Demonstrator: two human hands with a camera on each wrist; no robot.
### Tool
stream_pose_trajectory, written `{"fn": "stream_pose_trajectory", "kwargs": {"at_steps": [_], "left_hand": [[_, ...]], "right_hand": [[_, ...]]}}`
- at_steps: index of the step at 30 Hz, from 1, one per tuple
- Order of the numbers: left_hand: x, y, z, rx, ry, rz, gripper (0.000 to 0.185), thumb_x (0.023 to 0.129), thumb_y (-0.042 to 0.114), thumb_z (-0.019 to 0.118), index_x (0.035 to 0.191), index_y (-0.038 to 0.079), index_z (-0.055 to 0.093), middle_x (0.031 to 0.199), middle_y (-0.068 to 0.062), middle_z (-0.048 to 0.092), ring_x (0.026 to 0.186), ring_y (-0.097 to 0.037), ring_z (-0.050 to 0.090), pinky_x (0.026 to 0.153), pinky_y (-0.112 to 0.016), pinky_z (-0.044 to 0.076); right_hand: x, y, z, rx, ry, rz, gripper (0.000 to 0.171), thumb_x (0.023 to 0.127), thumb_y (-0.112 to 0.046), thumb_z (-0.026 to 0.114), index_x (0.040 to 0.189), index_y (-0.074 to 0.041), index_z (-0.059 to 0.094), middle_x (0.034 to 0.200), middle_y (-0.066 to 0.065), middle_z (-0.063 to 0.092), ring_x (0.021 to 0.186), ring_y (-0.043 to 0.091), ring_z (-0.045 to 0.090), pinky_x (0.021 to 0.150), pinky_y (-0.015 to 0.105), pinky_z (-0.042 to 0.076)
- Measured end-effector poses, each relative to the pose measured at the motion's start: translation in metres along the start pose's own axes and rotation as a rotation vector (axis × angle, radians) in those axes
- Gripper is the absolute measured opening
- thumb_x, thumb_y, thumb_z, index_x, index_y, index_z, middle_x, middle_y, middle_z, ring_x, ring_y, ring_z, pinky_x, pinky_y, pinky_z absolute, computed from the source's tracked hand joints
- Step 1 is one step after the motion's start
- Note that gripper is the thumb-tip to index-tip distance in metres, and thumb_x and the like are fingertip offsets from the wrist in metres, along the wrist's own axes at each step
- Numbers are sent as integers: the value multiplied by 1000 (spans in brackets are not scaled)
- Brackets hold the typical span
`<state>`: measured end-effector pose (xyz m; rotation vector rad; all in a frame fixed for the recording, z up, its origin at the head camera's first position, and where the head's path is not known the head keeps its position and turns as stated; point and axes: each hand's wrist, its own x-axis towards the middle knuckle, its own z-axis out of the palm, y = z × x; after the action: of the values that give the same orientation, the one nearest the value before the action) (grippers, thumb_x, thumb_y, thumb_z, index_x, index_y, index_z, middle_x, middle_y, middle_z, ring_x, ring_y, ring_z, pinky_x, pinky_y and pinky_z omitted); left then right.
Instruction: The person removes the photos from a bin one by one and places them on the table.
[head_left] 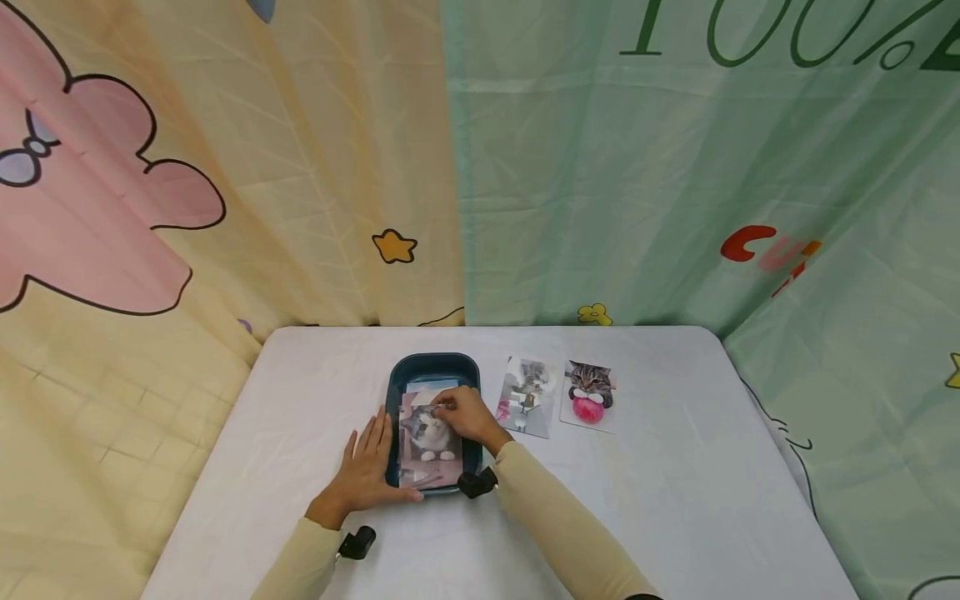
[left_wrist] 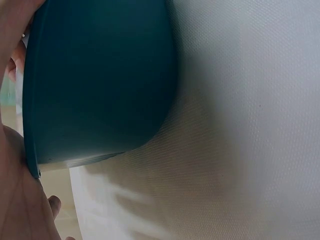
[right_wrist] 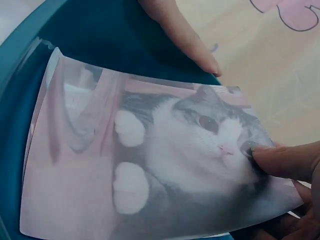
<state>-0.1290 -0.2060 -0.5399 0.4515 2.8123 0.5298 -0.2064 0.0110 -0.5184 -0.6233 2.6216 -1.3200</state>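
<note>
A dark teal plastic tray [head_left: 433, 364] stands on the table, with cat photo cards inside it. The top card, a photo of a grey and white cat [right_wrist: 170, 145], is pinched at its edge by my right hand [head_left: 465, 414], thumb on the picture and fingers beneath. It bends slightly in the right wrist view. Another card edge [head_left: 431, 386] shows under it in the tray. My left hand [head_left: 367, 475] lies with straight, spread fingers against the tray's left side. Close up in the left wrist view, its palm touches the rim of the teal tray [left_wrist: 100, 75].
Two more cat photo cards lie right of the tray: a pale one [head_left: 527, 396] and one of a tabby with a pink ball [head_left: 588, 395]. A white cloth covers the table [head_left: 675, 467]. Printed curtains [head_left: 540, 183] hang behind it and along both sides.
</note>
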Motion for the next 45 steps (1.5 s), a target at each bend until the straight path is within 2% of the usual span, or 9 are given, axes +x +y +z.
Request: {"fn": "stream_pose_trajectory", "kwargs": {"at_steps": [8,17,21,24,26,30,34,40,45], "left_hand": [[-2,1,-1,-4,4,-5,141,58,78,70,151,-8,7,159,-23,-2,145,-42,4,113,-62,1],[-1,1,0,-5,8,-3,142,57,79,70,150,-8,7,159,-24,-2,145,-42,4,112,-63,1],[-1,0,-1,0,-19,-8,142,58,79,69,151,-8,4,159,-24,-5,145,-42,2,112,-63,-1],[0,0,-2,14,-31,-13,143,59,80,68,151,-8,4,159,-24,-6,145,-42,2,113,-63,0],[0,1,-2,17,-33,-13,143,58,80,68,150,-9,5,159,-24,-5,145,-42,2,112,-63,0],[1,2,-3,9,-32,-5,142,59,79,69,150,-9,4,159,-24,-6,145,-41,1,112,-63,-1],[1,2,-4,9,-20,-6,141,60,77,70,150,-9,4,159,-23,-6,145,-41,0,112,-62,-2],[-1,3,-4,6,-24,-11,142,59,77,70,150,-9,4,159,-24,-5,145,-42,1,112,-63,-1],[-1,3,-5,-3,-37,-14,141,60,77,71,150,-9,4,159,-24,-6,145,-42,1,112,-63,-1]], "right_hand": [[-2,16,-18,52,148,22,13,89,-9,68,99,-2,74,100,13,72,98,30,67,83,39,55],[-5,36,-43,152,263,113,13,87,-9,71,97,-2,75,104,16,71,107,35,64,90,47,51],[-8,48,-57,204,292,143,14,87,-9,71,99,-2,75,103,15,71,96,27,65,78,37,54],[-11,60,-69,261,319,176,15,87,-9,72,100,-2,75,104,14,70,85,18,61,66,26,51],[-15,67,-78,303,328,210,17,87,-9,71,102,-2,74,108,15,69,85,16,60,65,23,49],[-26,82,-101,377,329,310,21,90,-9,68,110,-1,71,114,13,66,89,14,55,70,20,47],[-41,101,-126,420,321,358,25,93,-7,64,116,1,67,114,15,62,89,16,51,72,19,46],[-71,136,-161,376,343,505,31,95,-15,63,124,-4,65,122,13,61,96,18,53,75,19,47],[-90,154,-187,346,408,551,34,93,-18,65,122,-1,61,106,8,64,91,16,53,72,17,47]]}}
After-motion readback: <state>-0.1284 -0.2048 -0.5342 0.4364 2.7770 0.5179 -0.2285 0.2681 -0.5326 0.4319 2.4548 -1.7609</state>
